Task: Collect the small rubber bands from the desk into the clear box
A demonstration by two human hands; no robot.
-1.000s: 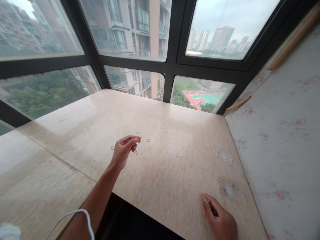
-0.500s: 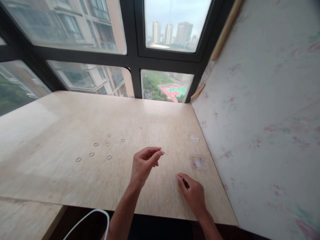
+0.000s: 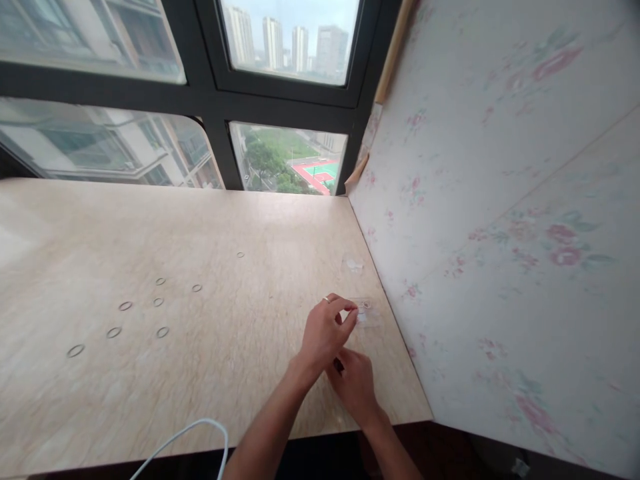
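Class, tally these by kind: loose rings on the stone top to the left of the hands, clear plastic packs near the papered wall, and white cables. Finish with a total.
Loose rings: 8
Clear plastic packs: 2
White cable: 1
Total: 11

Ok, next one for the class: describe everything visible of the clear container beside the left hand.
The clear container looks like thin see-through plastic, with faint edges. It lies on the pale stone-look surface, near the flowered wall. A whitish patch and a small ring-like shape show within its outline, too blurred to identify. The left hand partly covers its left side; whether they touch is unclear.
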